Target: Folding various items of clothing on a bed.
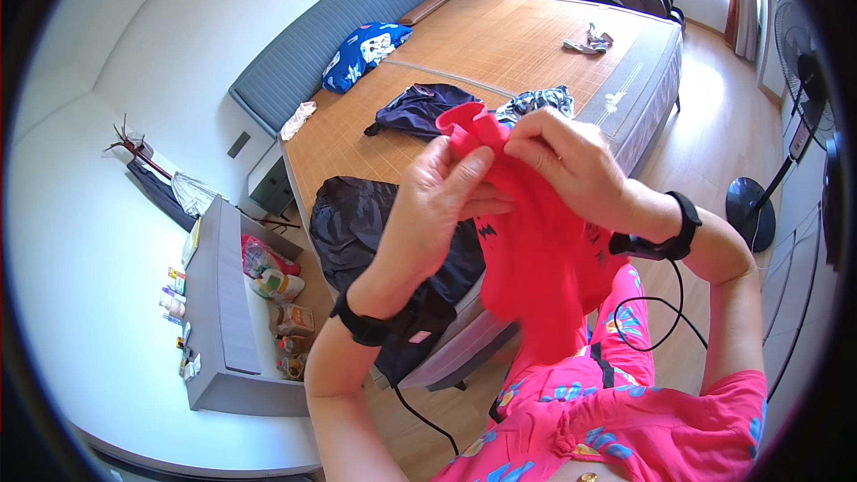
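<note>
A red cloth garment (529, 261) with dark printed marks hangs from both my hands above the near edge of the bed. On its left side, my left hand (448, 181) pinches the gathered top between thumb and fingers. Opposite it, my right hand (569, 161) grips the same bunched edge. The lower part of the cloth hangs blurred in front of my legs. Beneath my left forearm lies a black garment (355, 221) on the bed. Just beyond the red cloth are a navy garment (422, 107) and a blue-and-white patterned cloth (535, 104), both partly hidden.
The bed (509, 33) carries a mat, a blue printed pillow (365, 53), a white cloth (298, 120) and socks (590, 41). A grey cabinet (214, 321) holding bottles and bags stands left. At right stands a floor fan (750, 214). Cables hang from my wrist bands.
</note>
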`<state>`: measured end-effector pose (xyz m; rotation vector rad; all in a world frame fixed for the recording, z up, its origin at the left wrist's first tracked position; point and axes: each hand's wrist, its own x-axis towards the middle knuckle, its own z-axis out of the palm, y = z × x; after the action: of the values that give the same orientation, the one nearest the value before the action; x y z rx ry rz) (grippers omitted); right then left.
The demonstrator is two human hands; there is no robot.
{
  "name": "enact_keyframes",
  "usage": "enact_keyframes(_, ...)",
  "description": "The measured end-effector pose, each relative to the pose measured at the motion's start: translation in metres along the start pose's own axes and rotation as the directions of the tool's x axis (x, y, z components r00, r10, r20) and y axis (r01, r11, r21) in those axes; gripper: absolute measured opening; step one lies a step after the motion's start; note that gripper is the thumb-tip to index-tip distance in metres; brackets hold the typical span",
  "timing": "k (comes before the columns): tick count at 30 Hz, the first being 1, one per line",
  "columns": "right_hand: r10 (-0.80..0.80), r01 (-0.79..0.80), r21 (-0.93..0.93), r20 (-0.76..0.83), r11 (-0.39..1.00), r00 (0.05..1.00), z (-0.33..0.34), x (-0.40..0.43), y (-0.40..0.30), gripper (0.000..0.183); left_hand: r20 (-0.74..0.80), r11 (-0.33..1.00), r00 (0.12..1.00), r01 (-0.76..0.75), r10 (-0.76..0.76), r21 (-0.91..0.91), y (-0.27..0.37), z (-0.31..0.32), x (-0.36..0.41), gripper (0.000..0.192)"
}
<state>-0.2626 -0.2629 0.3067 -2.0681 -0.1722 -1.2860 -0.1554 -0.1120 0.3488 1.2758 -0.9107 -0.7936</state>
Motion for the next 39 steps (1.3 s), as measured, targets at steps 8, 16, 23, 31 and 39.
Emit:
enact_keyframes(8, -0.063, 0.062, 0.046, 0.013, 0.997, 0.998, 0.003, -0.011, 0.009, 0.009, -0.007, 0.999, 1.000, -0.014, 0.015, 0.032, -0.014, 0.010, -0.005, 0.030)
enact_keyframes(16, 0.116, -0.168, 0.285, 0.192, 0.944, 0.975, -0.007, -0.002, 0.019, 0.011, -0.018, 0.770, 0.950, -0.241, 0.311, 0.591, -0.023, -0.009, 0.009, 0.047)
enact_keyframes(23, -0.061, -0.013, 0.352, 0.199, 0.936, 0.978, -0.010, -0.006, 0.021, 0.024, 0.355, 0.350, 0.862, -0.478, 0.361, 0.806, -0.001, -0.038, 0.032, 0.031)
enact_keyframes(31, 0.539, -0.555, 0.207, 0.132, 0.806, 0.832, -0.057, -0.063, 0.095, 0.024, 0.071, 0.526, 0.773, -0.492, 0.630, 0.693, 0.043, -0.079, 0.004, 0.018)
enact_keyframes(39, 0.481, -0.791, 0.527, 0.630, 0.311, 0.609, 0.019, -0.108, 0.085, 0.035, -0.012, 0.505, 0.744, -0.442, 0.668, 0.741, 0.047, -0.095, -0.018, 0.011)
